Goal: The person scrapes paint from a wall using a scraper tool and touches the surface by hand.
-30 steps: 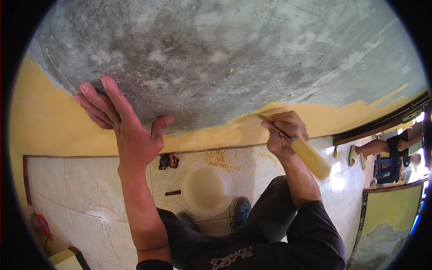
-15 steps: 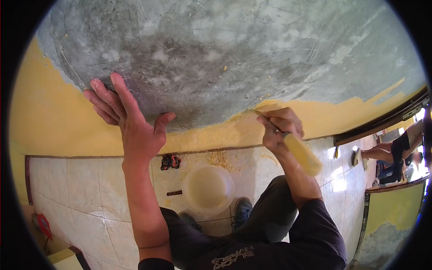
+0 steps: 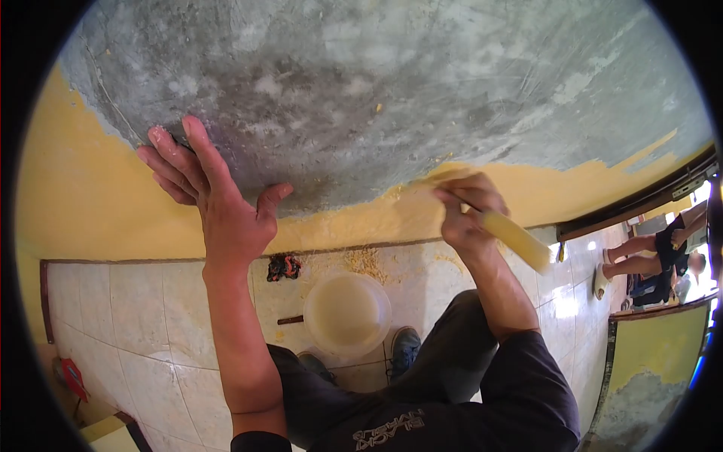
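My left hand [image 3: 233, 207] rests on the wall with its fingers spread, over the line between bare grey plaster [image 3: 361, 90] and yellow paint [image 3: 105, 196]. White dust clings to its fingertips. In my right hand [image 3: 471, 207] is a scraper [image 3: 520, 241] with a thick pale-yellow handle pointing down and right. Its blade is blurred and partly behind my fingers, close to the ragged paint edge [image 3: 407, 197]. Small yellow flakes stick to the plaster just above.
On the tiled floor stand a white bucket [image 3: 347, 315], a crumpled black-and-red thing [image 3: 283, 267], paint chips [image 3: 365, 262] and a dark flat strip [image 3: 291, 320]. My shoe [image 3: 405, 348] is beside the bucket. Another person [image 3: 663, 248] stands beyond the doorway at right.
The scraper's handle has swung up and to the right as my right hand turned. My left hand stays at nearly the same spot. The person beyond the doorway has shifted their legs.
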`<state>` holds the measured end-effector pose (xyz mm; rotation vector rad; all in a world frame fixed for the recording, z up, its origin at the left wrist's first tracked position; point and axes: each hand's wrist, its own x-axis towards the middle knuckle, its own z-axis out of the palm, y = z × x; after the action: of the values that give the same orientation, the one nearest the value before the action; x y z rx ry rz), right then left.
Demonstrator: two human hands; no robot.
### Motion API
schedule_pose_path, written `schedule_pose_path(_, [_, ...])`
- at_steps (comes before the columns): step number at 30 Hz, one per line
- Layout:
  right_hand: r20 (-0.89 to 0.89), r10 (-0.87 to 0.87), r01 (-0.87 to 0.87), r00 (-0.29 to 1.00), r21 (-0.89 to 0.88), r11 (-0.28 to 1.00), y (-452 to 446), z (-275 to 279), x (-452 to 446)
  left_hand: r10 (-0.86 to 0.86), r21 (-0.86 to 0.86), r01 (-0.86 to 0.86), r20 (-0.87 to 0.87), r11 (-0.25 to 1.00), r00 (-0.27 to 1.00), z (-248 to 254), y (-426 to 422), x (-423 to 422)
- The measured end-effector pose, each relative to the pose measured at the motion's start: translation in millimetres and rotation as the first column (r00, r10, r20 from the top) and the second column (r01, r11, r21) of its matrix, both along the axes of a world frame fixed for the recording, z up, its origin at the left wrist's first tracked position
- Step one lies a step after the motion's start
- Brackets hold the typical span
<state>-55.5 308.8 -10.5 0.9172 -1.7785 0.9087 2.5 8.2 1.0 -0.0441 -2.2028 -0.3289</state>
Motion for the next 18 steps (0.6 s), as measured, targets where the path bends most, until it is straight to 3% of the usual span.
schedule_pose_path(1, [0.075,0.026,-0.037,0.997,0.156,0.987,0,-6,2,-0.032,0.015,0.032,-0.035,0.999,0.999,-2,0,-1])
schedule_pose_path(3, [-0.013,0.069,-0.064,0.998,0.242,0.968,0,-5,2,-0.056,0.028,0.059,-0.098,0.998,0.994,1,-1,-6])
schedule_pose_path(4, [-0.012,0.068,-0.063,0.998,0.242,0.968,-1,-6,1,-0.051,0.036,0.055,-0.088,0.998,0.995,1,0,-5])
schedule_pose_path(6, [0.034,0.018,-0.012,0.999,-0.165,0.986,-3,-8,-1,-0.039,0.046,0.042,-0.071,0.998,0.997,-1,0,-3])
schedule_pose_path(7, [0.045,0.013,-0.006,0.999,-0.168,0.986,-2,-11,5,-0.042,0.034,0.045,-0.067,0.998,0.997,-2,0,-3])
schedule_pose_path(9, [0.068,0.064,-0.074,0.996,0.148,0.986,-1,-8,2,-0.036,0.021,0.038,-0.097,0.999,0.995,2,-1,-8])
schedule_pose_path(13, [0.013,0.043,-0.044,0.999,0.081,0.996,0,-11,2,-0.059,0.025,0.062,-0.084,0.998,0.995,-1,0,-5])
schedule_pose_path(18, [-0.046,0.032,-0.026,0.998,0.126,0.992,0,-5,-1,-0.053,0.007,0.054,-0.092,0.999,0.994,0,-1,-6])
